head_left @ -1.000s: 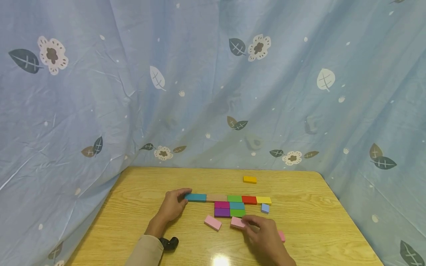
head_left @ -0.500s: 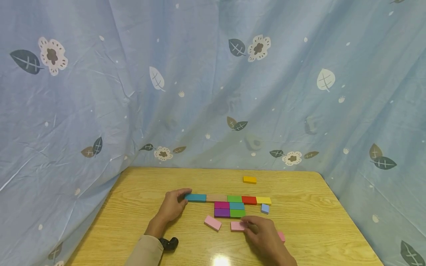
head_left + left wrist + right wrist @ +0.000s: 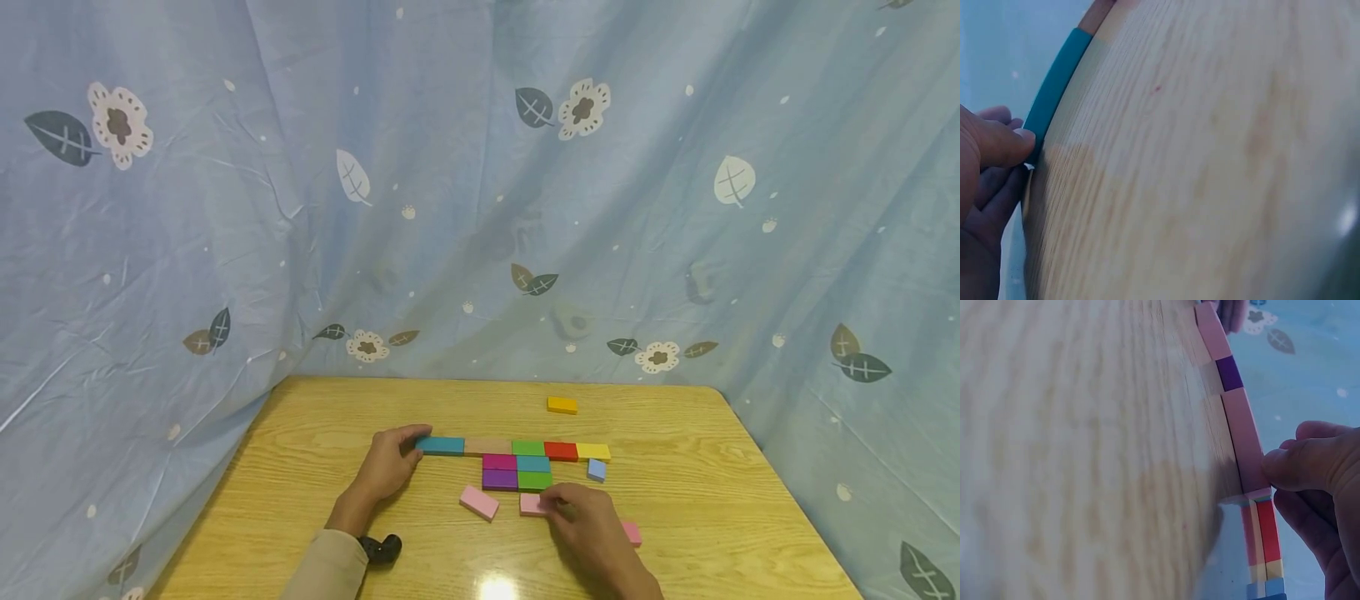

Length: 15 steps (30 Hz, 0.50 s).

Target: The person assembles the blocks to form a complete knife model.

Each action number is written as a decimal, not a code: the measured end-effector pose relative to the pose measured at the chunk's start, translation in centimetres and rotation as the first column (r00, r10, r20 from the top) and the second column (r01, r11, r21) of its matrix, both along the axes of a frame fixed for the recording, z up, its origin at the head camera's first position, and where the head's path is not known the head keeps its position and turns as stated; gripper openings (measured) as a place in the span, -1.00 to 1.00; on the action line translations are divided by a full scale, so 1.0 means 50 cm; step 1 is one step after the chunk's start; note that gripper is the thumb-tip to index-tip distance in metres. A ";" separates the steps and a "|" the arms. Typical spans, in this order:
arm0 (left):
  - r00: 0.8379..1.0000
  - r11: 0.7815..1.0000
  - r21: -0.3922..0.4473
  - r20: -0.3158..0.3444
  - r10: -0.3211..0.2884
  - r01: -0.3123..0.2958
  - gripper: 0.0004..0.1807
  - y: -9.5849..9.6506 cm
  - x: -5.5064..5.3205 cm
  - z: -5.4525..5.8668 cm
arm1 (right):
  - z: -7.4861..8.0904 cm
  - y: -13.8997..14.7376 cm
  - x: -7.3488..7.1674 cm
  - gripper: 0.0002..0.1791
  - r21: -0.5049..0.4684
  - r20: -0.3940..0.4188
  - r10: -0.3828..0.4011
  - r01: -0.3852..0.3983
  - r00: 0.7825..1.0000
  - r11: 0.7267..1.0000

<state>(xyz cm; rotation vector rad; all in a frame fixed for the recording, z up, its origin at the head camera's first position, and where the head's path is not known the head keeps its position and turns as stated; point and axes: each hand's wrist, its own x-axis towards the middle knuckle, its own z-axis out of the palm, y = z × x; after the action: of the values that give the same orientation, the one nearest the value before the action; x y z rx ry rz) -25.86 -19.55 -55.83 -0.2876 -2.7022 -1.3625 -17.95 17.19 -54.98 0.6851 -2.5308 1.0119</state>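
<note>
My left hand pinches the left end of a blue block, thumb on the near side. That block heads a row with a tan block, a green block, a red block and a yellow block. Magenta, teal, purple and lower green blocks sit together below the row. Just in front of these, my right hand pinches the right end of a pink block; the right wrist view shows the thumb on this pink block.
Another pink block lies slanted to the left. A pink block is partly hidden behind the right hand. A small light-blue block lies under the yellow one, and an orange block lies far back on the wooden table.
The pink block in my right hand has turned from slightly slanted to straight, and has shifted a little toward the purple and green blocks. My left hand stays in place.
</note>
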 end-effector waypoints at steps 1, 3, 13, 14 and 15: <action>1.000 1.000 -0.001 0.000 -0.001 0.001 -0.50 0.000 0.000 0.000 | 0.000 -0.001 -0.001 -0.75 0.001 -0.004 0.000 0.000 1.000 1.000; 1.000 1.000 -0.002 -0.002 -0.002 0.002 -0.50 0.000 0.001 0.000 | 0.000 -0.002 -0.004 -0.74 0.001 -0.025 0.008 -0.008 1.000 1.000; 1.000 1.000 -0.003 -0.007 -0.015 0.015 -0.50 -0.003 -0.001 -0.005 | -0.005 -0.007 -0.017 -0.68 0.016 -0.119 0.011 -0.010 0.993 1.000; 1.000 1.000 -0.002 -0.009 -0.016 0.016 -0.50 -0.003 -0.001 -0.006 | -0.006 -0.007 -0.017 -0.68 0.012 -0.107 0.009 -0.008 0.994 1.000; 1.000 1.000 -0.001 -0.008 -0.016 0.016 -0.50 -0.003 -0.001 -0.006 | -0.006 -0.007 -0.017 -0.69 0.010 -0.096 0.007 -0.006 0.995 1.000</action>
<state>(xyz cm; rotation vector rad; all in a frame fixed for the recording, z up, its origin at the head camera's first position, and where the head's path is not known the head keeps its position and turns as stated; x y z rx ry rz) -25.92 -19.72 -56.15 -0.3148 -2.6999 -1.3612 -18.81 16.84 -55.27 0.7280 -2.4535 0.9458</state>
